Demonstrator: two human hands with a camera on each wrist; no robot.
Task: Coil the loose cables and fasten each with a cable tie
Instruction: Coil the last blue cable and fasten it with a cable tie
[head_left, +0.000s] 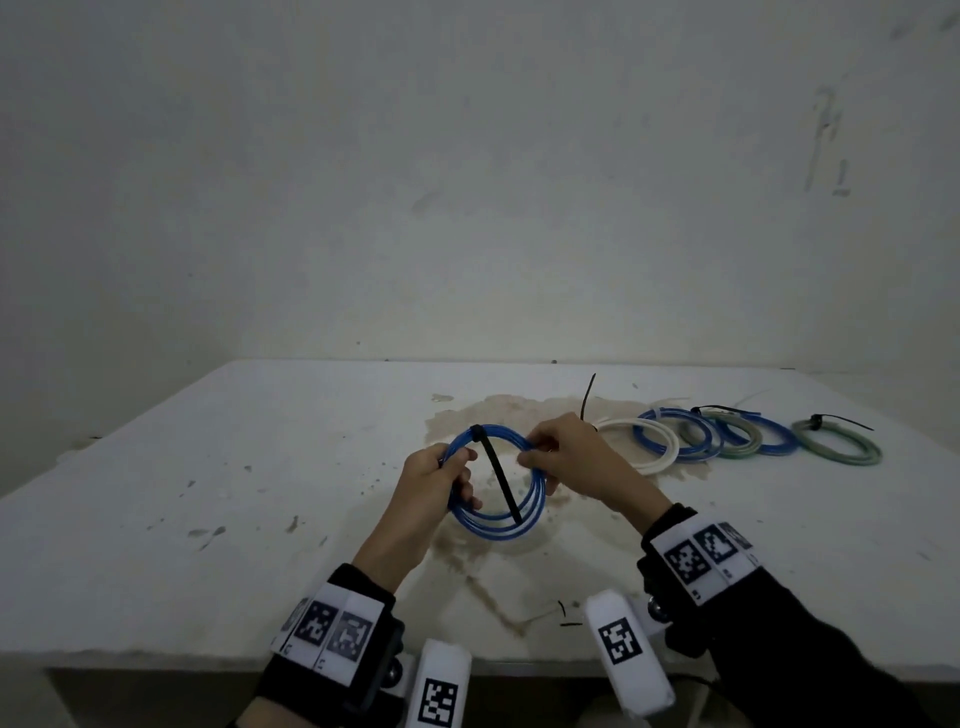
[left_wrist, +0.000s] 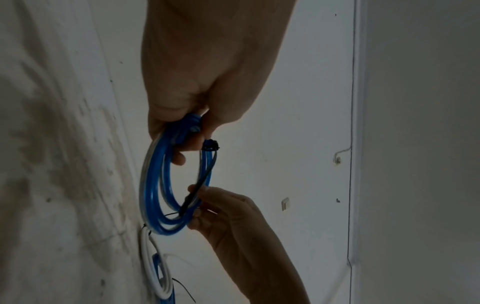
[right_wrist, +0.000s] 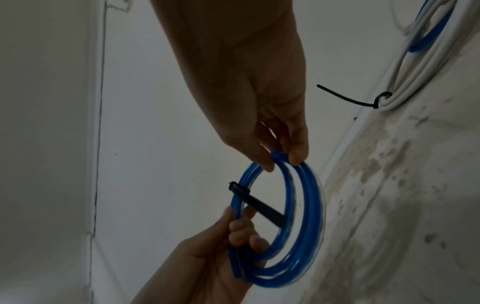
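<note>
A coiled blue cable (head_left: 524, 525) (left_wrist: 153, 197) (right_wrist: 306, 207) is held above the stained white table (head_left: 260, 467) between both hands. My left hand (head_left: 441, 475) (left_wrist: 187, 131) (right_wrist: 233, 232) grips the coil's left side with curled fingers. My right hand (head_left: 550, 454) (right_wrist: 283, 160) (left_wrist: 205, 205) pinches its right side. A black cable tie (head_left: 500, 480) (right_wrist: 257, 205) (left_wrist: 193, 195) is fastened round the coil's top, its head at the upper left, its long tail slanting down across the ring.
Several tied coils lie in a row at the back right: a white coil (head_left: 644, 441) (right_wrist: 415, 67), blue coils (head_left: 675, 434), grey-green coils (head_left: 841, 444), each with a black tie tail sticking out. A small black offcut (head_left: 569, 621) lies near the front edge.
</note>
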